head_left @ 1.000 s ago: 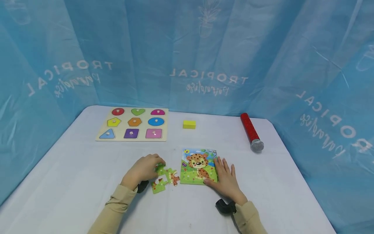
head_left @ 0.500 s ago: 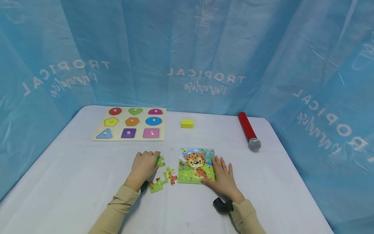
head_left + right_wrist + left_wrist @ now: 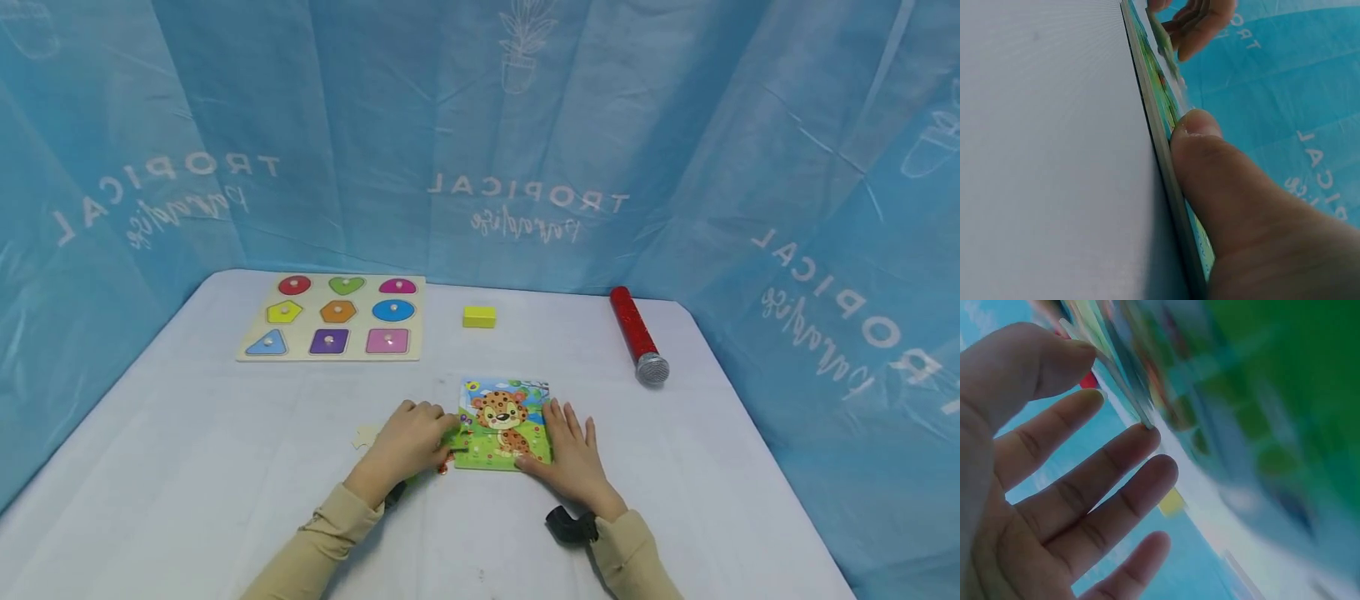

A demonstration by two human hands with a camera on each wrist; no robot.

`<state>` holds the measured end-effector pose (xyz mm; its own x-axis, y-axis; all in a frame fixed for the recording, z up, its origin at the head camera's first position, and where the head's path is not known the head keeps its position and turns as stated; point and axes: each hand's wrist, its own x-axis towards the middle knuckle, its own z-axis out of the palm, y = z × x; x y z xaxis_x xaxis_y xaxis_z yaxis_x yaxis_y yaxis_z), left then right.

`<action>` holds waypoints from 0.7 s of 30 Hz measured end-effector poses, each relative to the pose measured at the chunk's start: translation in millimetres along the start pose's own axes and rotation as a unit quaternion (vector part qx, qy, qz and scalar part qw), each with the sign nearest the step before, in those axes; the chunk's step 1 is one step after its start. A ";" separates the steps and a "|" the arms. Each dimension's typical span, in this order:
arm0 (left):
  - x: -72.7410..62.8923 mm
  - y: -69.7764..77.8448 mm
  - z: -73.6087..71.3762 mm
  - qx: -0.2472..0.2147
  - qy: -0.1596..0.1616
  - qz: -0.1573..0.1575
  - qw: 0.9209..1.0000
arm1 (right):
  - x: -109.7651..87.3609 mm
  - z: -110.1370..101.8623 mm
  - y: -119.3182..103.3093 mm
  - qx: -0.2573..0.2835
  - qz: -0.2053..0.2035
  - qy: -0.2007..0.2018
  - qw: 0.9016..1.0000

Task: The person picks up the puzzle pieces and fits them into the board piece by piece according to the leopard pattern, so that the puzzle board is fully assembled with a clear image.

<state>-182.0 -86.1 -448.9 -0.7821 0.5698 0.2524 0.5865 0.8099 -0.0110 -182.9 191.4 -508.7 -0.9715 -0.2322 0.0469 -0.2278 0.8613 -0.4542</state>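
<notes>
In the head view my left hand is over the left edge of a square leopard puzzle, pinching a green jigsaw piece between thumb and fingers. The thin edge of that piece shows at the thumb and fingertips in the left wrist view. From the right wrist side, it hangs tilted just above the puzzle's surface. My right hand lies with spread fingers along the puzzle's right edge, its thumb resting on the rim. A spotted jigsaw piece is mostly hidden under my left hand.
A pale, jigsaw-shaped piece lies left of my left hand. Farther back are a wooden shape board with knobbed pieces, a yellow block and a red microphone. A blue curtain hangs behind the white table.
My left hand has picked up a green jigsaw piece from the loose ones and carried it right, to the puzzle's left edge. The right hand stays on the puzzle.
</notes>
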 end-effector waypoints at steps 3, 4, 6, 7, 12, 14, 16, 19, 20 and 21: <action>1.7 16.1 5.2 0.021 0.009 0.030 0.999 | -0.3 0.2 -1.6 0.001 -0.001 0.000 1.000; 1.6 20.2 6.3 0.030 0.016 0.035 0.999 | -0.5 0.0 -2.3 0.001 0.000 0.001 1.000; 0.7 26.3 8.0 0.048 0.024 0.035 0.998 | -0.7 -0.1 -3.4 0.002 -0.001 0.004 1.000; 0.2 28.9 7.4 0.057 0.026 0.034 0.997 | -0.7 -0.6 -3.7 0.003 0.000 0.004 1.000; -4.5 39.2 -3.3 0.036 -0.012 0.028 0.999 | -0.9 -1.4 -5.0 0.007 -0.001 -0.003 1.000; -5.6 43.1 -6.8 0.018 -0.044 0.033 0.998 | -1.1 -1.5 -5.2 0.003 0.003 -0.007 1.000; -5.8 46.7 -8.8 0.004 -0.070 0.038 0.997 | -1.2 -2.1 -5.4 0.003 0.004 -0.004 1.000; -5.7 50.5 -8.7 -0.004 -0.090 0.045 0.995 | -1.1 -2.9 -5.1 0.000 0.005 -0.004 1.000; -5.7 51.4 -8.7 -0.007 -0.091 0.046 0.995 | -1.0 -3.1 -5.0 0.001 0.006 -0.005 1.000; -5.9 51.8 -8.2 -0.001 -0.083 0.050 0.995 | -1.1 -3.3 -4.9 0.001 0.006 -0.004 1.000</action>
<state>-145.3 -48.6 -443.0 -0.7433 0.6633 0.0869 0.6639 0.7474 -0.0256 -180.9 188.9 -503.6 -0.9735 -0.2260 0.0342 -0.2164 0.8627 -0.4571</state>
